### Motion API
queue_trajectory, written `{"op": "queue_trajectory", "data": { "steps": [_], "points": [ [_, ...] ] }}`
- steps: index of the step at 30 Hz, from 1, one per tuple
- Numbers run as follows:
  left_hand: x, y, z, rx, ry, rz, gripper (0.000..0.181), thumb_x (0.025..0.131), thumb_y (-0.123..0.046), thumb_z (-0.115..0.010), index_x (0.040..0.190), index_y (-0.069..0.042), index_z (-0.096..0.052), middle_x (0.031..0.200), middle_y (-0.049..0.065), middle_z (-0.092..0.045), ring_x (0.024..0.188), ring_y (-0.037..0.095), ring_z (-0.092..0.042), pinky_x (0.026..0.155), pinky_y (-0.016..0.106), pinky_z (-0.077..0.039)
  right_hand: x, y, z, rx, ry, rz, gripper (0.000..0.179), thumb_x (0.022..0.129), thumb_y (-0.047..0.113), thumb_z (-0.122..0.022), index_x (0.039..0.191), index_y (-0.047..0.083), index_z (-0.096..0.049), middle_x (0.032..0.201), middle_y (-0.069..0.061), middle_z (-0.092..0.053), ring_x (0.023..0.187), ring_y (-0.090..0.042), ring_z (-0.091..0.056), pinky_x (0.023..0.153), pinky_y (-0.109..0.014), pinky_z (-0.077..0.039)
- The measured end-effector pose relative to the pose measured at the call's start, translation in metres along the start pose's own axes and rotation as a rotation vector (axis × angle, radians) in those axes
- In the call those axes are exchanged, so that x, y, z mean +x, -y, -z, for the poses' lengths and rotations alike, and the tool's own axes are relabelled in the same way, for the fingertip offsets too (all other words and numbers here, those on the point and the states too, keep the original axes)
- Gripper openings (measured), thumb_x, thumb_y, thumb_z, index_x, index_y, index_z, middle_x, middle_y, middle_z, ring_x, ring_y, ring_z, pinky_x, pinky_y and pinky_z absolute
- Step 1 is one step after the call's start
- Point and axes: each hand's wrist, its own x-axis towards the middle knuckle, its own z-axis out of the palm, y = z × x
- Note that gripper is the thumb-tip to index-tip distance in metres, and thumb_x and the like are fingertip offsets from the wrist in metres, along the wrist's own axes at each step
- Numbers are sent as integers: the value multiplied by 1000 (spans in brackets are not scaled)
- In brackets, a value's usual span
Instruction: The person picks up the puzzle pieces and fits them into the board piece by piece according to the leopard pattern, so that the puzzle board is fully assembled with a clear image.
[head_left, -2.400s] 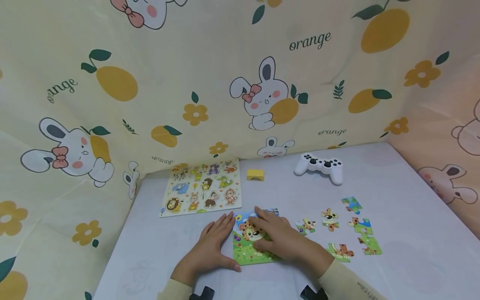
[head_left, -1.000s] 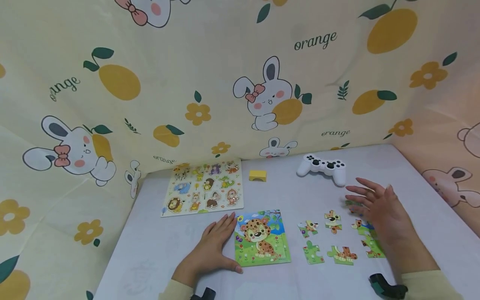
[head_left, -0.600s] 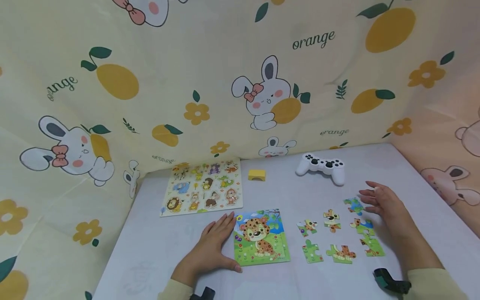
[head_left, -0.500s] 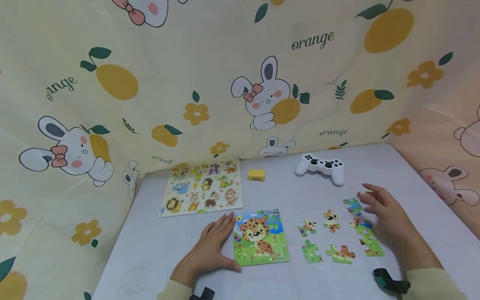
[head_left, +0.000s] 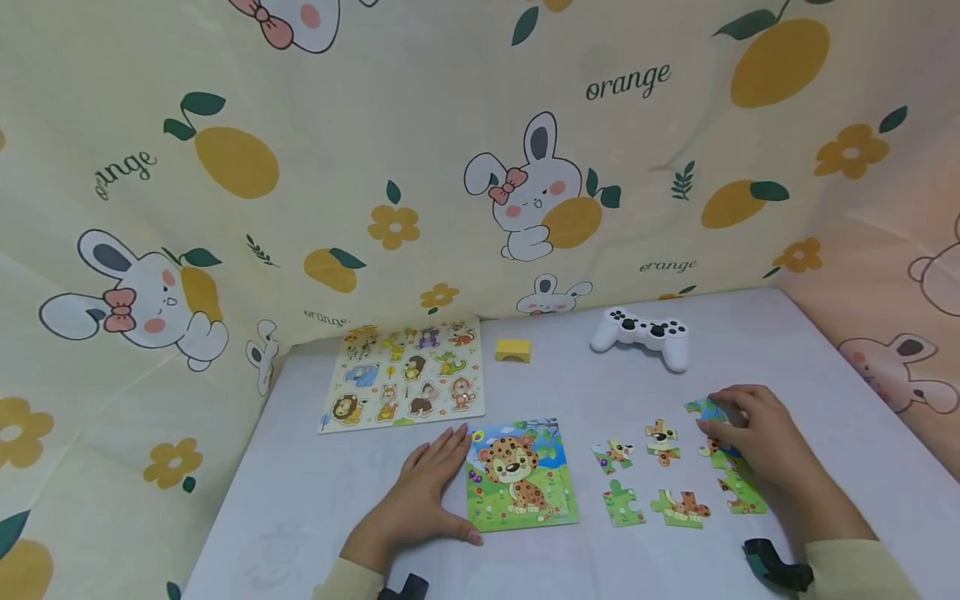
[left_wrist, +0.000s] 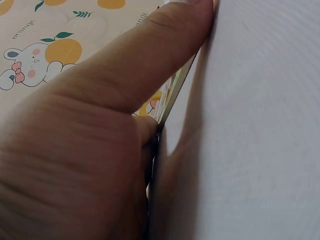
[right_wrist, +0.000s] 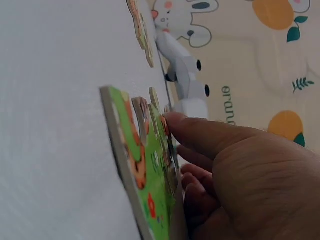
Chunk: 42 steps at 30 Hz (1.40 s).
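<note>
your right grip point(head_left: 761, 437) is narrow, thumb and forefinger at the blue-and-green puzzle piece point(head_left: 702, 411) in the lower right of the head view; whether they pinch it can't be made out. other puzzle pieces point(head_left: 681, 508) lie below and left of it. at bottom centre your left grip point(head_left: 423, 492) is wide, straight fingers along the left edge of the leopard board point(head_left: 521, 479). farther out on the white surface point(head_left: 281, 500) sit the white controller point(head_left: 642, 331), yellow block point(head_left: 513, 346) and, left of centre, the animal board point(head_left: 401, 396).
</note>
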Motion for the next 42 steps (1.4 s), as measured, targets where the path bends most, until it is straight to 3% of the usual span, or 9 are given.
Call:
{"op": "queue_trajectory", "data": {
  "steps": [4, 8, 11, 16, 19, 26, 29, 34, 42],
  "points": [
    [-1, 0, 0, 1, 3, 7, 146, 60, -84, -88, 173, -12, -29, 181, -6, -10, 166, 21, -5, 130, 58, -2, 0, 2, -4, 40, -26, -7, 65, 104, 31, -78, 147, -10, -51, 148, -38, -42, 133, -61, -40, 105, -81, -38],
    [-2, -1, 1, -1, 4, 8, 146, 61, -82, -89, 173, -12, -29, 181, -5, -11, 166, 21, -5, 130, 58, -1, -2, 4, -8, 78, -75, -45, 50, 106, 24, -74, 142, -5, -54, 129, -28, -57, 113, -46, -53, 89, -58, -53],
    [-2, -1, 1, 4, -1, 8, 146, 61, -83, -88, 173, -12, -29, 181, -5, -11, 166, 22, -5, 130, 58, -2, -5, 6, -9, 114, -125, -81, 41, 110, 24, -68, 143, 1, -59, 121, -21, -61, 106, -37, -53, 79, -40, -46],
    [-2, -1, 1, 8, -4, 4, 146, 61, -84, -88, 173, -12, -30, 181, -5, -11, 166, 21, -5, 130, 58, -2, -8, 11, -8, 207, -195, -125, 45, 114, 29, -61, 152, 4, -61, 129, -21, -61, 109, -33, -52, 73, -25, -45],
    [-2, -1, 1, 4, -2, 1, 146, 61, -83, -88, 173, -12, -29, 181, -5, -11, 166, 21, -5, 129, 58, -1, -9, 15, -7, 269, -187, -150, 48, 115, 32, -60, 155, 6, -59, 134, -21, -59, 111, -31, -51, 70, -17, -47],
    [-1, 0, -1, 11, -4, -4, 145, 61, -84, -88, 173, -12, -29, 181, -5, -11, 166, 22, -6, 130, 58, -2, -10, 28, -10, 433, -134, -172, 49, 115, 26, -60, 157, 3, -53, 135, -19, -54, 110, -26, -56, 77, -17, -56],
    [-1, 1, -2, 13, -5, -5, 146, 61, -85, -87, 173, -12, -29, 181, -5, -11, 166, 21, -6, 130, 59, -3, -11, 32, -14, 436, -136, -119, 42, 114, 24, -61, 148, -1, -54, 126, -17, -58, 100, -22, -61, 76, -19, -59],
    [-1, 1, -2, 13, -5, -4, 146, 61, -85, -87, 173, -12, -29, 181, -6, -10, 166, 21, -5, 130, 59, -2, -12, 41, -19, 391, -100, -47, 42, 114, 20, -62, 150, 2, -52, 117, -17, -63, 91, -23, -65, 69, -25, -57],
    [0, -1, -1, 11, -7, 0, 145, 61, -84, -88, 173, -12, -29, 181, -6, -11, 166, 22, -6, 130, 59, -3, -15, 62, -32, 452, 6, 8, 39, 112, 9, -63, 148, 3, -53, 116, -19, -64, 96, -28, -71, 80, -24, -62]
  ]
}}
